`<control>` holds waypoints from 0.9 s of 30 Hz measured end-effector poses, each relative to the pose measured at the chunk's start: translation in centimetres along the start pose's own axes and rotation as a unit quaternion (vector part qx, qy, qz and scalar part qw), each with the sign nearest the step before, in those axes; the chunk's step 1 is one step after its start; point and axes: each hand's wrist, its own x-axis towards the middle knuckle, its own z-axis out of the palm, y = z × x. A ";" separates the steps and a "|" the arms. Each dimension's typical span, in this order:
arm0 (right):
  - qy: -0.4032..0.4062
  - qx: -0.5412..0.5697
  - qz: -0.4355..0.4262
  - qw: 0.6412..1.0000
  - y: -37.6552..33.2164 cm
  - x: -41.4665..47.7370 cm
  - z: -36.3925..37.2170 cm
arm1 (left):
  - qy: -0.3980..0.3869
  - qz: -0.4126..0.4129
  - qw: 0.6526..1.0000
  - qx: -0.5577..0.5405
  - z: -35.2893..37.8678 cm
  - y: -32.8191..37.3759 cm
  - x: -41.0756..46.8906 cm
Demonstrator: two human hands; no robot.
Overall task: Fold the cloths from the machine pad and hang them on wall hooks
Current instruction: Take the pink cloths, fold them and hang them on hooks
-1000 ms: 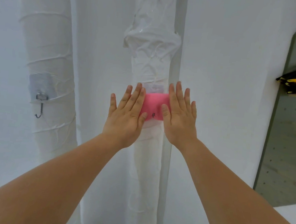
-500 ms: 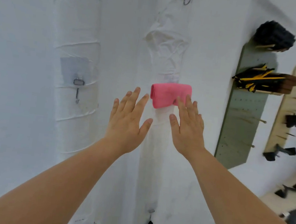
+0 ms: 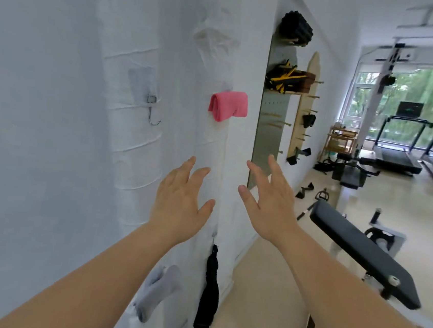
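Pink and folded into a thick roll, the cloth (image 3: 228, 105) hangs on the white wrapped wall column, above your hands and apart from them. Your left hand (image 3: 179, 202) and right hand (image 3: 267, 204) are raised with backs toward you, fingers spread and relaxed, holding nothing. A bare metal hook (image 3: 152, 111) sits left of the cloth; lower down hang a black cloth (image 3: 208, 294) and a pale grey cloth (image 3: 155, 291). To the right are a pegboard (image 3: 270, 121), a black bench pad (image 3: 361, 251) and treadmills (image 3: 399, 145) by the window. Half a second ago your right fingertips touched the cloth's lower edge; now both hands have dropped away.
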 end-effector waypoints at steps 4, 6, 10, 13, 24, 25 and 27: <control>-0.045 -0.014 0.049 0.998 0.7 -6.0 -1.6 | -0.056 -0.004 0.998 -0.038 1.0 1.6 -3.5; -0.077 -0.023 0.064 0.995 1.9 -9.2 -2.5 | -0.089 0.001 0.995 -0.052 2.0 3.2 -5.7; -0.121 -0.037 0.099 0.987 5.2 -15.9 -3.8 | -0.152 0.013 0.986 -0.064 3.9 7.1 -9.7; -0.153 -0.036 0.135 0.978 7.7 -20.9 -4.9 | -0.195 0.031 0.978 -0.075 5.4 10.5 -12.6; -0.224 -0.022 0.249 0.942 20.1 -41.8 -12.9 | -0.335 0.055 0.938 -0.074 15.7 27.0 -26.0; -0.234 -0.023 0.263 0.936 21.6 -44.1 -14.0 | -0.350 0.051 0.932 -0.079 16.7 29.1 -27.6; -0.246 -0.033 0.290 0.924 24.5 -48.7 -16.0 | -0.384 0.048 0.919 -0.081 18.4 32.9 -30.7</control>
